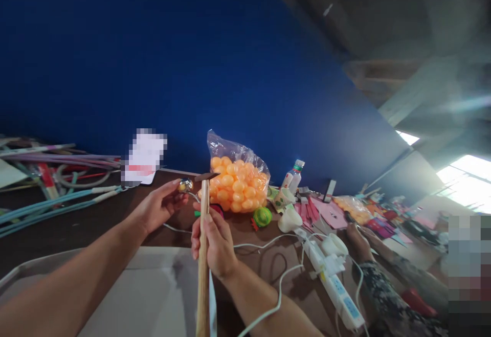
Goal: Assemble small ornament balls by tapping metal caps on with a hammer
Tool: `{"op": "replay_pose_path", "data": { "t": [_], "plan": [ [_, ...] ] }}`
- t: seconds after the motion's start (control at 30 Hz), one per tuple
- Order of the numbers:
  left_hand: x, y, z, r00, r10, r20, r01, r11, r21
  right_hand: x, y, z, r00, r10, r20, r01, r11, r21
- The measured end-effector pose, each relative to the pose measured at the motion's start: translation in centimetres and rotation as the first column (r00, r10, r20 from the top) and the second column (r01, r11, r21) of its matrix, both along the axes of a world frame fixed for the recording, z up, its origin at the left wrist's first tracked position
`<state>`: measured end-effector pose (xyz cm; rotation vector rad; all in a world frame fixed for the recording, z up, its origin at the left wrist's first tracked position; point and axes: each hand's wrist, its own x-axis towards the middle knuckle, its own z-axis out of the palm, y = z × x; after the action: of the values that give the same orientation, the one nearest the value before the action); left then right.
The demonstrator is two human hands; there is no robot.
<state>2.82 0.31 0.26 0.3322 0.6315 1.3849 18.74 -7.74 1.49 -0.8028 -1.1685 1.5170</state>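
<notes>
My right hand (217, 245) is wrapped round the wooden handle of a hammer (204, 275), held upright with its dark metal head at the top. To its left, my left hand (163, 206) grips a shiny round silver ball (186, 185) between thumb and fingertips, close to the hammer head but apart from it. Something with a red edge and a green bit shows partly behind my right hand; I cannot make out what it is. A clear plastic bag of orange balls (238, 186) stands just beyond both hands. A green ball-shaped toy (263, 217) lies to the right.
A pale tray (134, 286) lies in front of me. White cables run to a power strip (337, 286) at right, near white rolls (290, 218) and a bottle (295, 174). Blue cords (57, 204) lie left. Another person's hands (360, 242) work at the right. A blue wall (153, 61) rises behind.
</notes>
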Motion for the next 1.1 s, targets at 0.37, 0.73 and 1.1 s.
{"op": "replay_pose_path", "data": {
  "t": [0.37, 0.73, 1.1],
  "plan": [
    [0.0, 0.0, -0.1, 1.000, 0.009, -0.022, -0.009, 1.000, 0.020, 0.0, -0.2, 0.0, 0.991, 0.072, 0.117, -0.069, 0.997, -0.031],
    [0.0, 0.0, 0.2, 1.000, 0.020, -0.020, -0.021, 0.999, -0.028, -0.1, -0.5, 0.0, 0.984, 0.082, 0.156, -0.078, 0.997, -0.030],
    [0.0, -0.2, 0.5, 1.000, 0.008, -0.006, -0.008, 1.000, -0.009, -0.4, -1.0, -0.3, 0.974, 0.099, 0.204, -0.099, 0.995, -0.012]
  ]
}}
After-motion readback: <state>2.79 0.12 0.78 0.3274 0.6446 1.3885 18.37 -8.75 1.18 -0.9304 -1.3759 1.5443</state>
